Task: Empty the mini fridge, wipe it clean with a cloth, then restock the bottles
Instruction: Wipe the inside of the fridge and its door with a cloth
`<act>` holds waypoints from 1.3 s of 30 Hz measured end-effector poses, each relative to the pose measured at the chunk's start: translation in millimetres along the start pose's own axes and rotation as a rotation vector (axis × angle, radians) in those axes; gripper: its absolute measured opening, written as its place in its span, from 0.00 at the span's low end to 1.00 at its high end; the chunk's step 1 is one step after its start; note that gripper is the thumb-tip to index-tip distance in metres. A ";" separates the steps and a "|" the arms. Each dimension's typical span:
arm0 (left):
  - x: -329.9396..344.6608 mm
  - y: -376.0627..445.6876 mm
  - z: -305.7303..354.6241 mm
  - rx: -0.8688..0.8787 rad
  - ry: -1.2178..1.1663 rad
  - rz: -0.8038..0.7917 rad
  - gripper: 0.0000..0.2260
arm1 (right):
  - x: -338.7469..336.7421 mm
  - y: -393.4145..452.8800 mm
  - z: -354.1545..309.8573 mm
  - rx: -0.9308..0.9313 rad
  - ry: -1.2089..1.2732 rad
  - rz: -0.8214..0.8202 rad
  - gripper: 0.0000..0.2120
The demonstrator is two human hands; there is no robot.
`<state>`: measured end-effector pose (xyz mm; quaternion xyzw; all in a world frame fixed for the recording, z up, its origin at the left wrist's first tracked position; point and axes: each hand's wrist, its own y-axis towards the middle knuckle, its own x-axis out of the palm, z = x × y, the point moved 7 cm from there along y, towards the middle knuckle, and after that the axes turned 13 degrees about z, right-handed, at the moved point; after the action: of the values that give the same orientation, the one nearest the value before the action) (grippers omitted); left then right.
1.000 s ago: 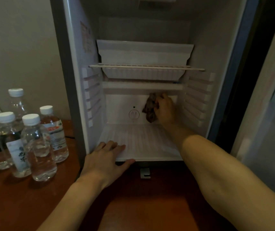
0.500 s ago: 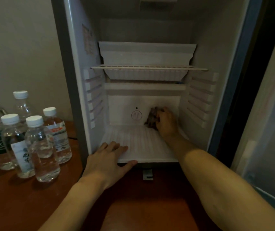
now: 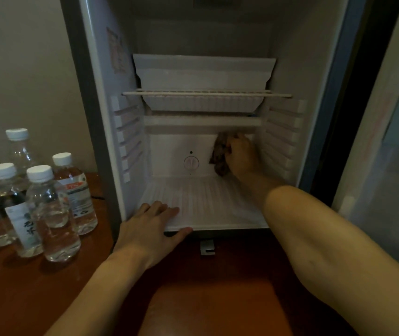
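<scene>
The right hand (image 3: pixel 239 155), gripping the crumpled brown cloth (image 3: pixel 220 155), is rising again up the white mini fridge (image 3: pixel 280 69) back wall at centre frame, so wiping is continuing; the left hand (image 3: pixel 150 229) is resting flat, and the clear plastic bottles (image 3: pixel 48 209) are waiting at left on the desk (image 3: pixel 24 299)

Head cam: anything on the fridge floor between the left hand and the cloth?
Nothing: only bare ribbed fridge floor runs from the left hand at the front lip to the cloth against the back wall.
</scene>
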<state>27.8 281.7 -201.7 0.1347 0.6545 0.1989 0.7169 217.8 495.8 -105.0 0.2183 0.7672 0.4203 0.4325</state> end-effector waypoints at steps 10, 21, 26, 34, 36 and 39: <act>-0.7 -0.3 0.3 -0.001 -0.006 0.003 0.34 | -10.1 1.8 -1.2 -0.042 -0.021 0.102 0.15; -2.3 -0.6 2.2 0.010 -0.008 0.016 0.33 | 25.4 -40.9 21.1 0.008 0.030 -0.001 0.12; -2.3 -1.2 0.6 0.008 0.001 0.015 0.33 | 21.3 -42.0 20.7 0.084 0.049 0.004 0.12; -2.8 -0.6 1.0 -0.003 0.002 -0.017 0.33 | 17.0 -25.0 19.1 0.076 0.022 -0.079 0.12; -2.5 -1.7 2.4 -0.001 0.014 -0.021 0.33 | 6.5 -12.8 17.9 0.068 0.016 -0.042 0.13; -3.0 -0.3 2.0 0.004 0.013 -0.022 0.33 | -8.4 5.2 13.6 0.098 0.004 0.004 0.14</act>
<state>29.6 280.1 -199.0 0.1274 0.6612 0.1906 0.7144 233.6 498.9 -100.3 0.2398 0.7873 0.3835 0.4191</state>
